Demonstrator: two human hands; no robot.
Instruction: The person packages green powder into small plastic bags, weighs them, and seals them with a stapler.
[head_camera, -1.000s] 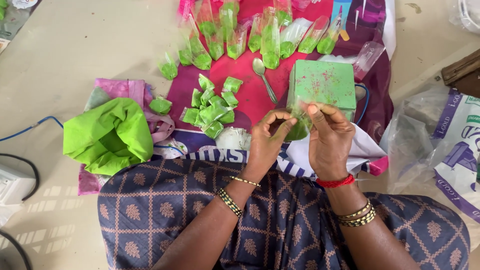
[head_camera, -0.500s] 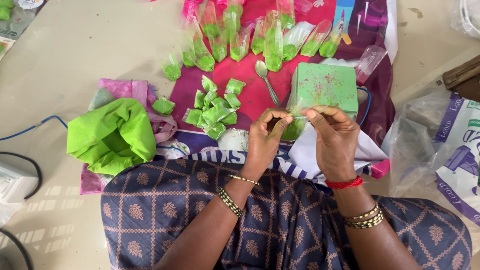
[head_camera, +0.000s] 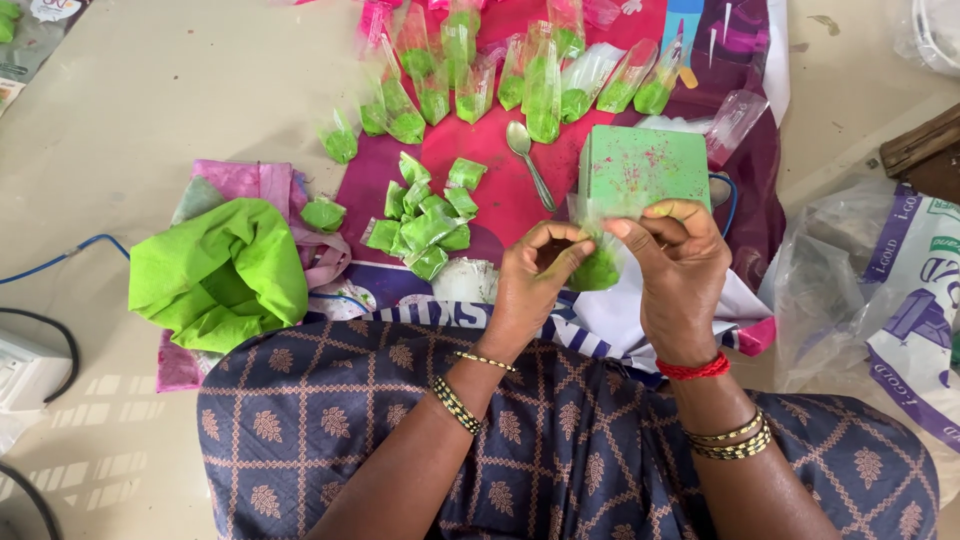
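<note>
I have both hands pinched on a small clear packet (head_camera: 598, 268) of green powder, held just above my lap, near the green box (head_camera: 645, 170). My left hand (head_camera: 530, 285) grips one side of its open top, my right hand (head_camera: 680, 270) the other. It looks light and limp, the film thin, slippery and easy to tear, so I judge the empty plastic above the powder the best hold. Folded packets (head_camera: 425, 225) lie far left; a spoon (head_camera: 530, 165) rests beyond.
</note>
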